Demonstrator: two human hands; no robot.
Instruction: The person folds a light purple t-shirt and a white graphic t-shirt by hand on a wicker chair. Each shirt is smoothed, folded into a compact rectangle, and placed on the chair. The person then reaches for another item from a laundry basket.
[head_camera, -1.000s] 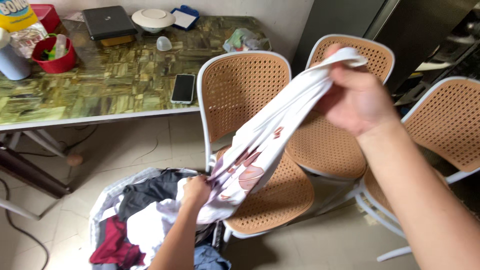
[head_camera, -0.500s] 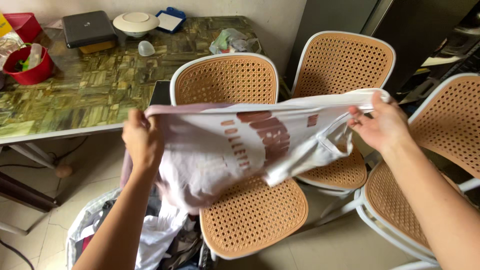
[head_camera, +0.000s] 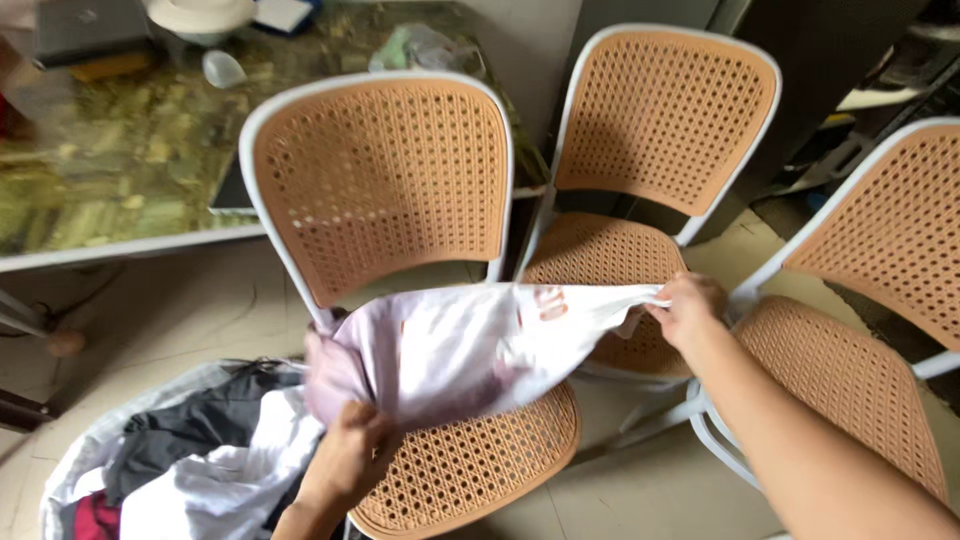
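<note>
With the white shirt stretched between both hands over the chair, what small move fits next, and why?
Probably lower the white shirt flat onto the seat of the near chair. The left hand and right hand hold it spread just above that bare seat.

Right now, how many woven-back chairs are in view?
3. Left chair behind the white shirt; middle chair against the wall; right chair, cut off by the frame edge. Others may be out of view.

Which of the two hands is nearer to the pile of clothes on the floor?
Left. The left hand grips the white shirt right beside the pile of clothes. The right hand holds the shirt's other end, far across, over the chairs.
</note>
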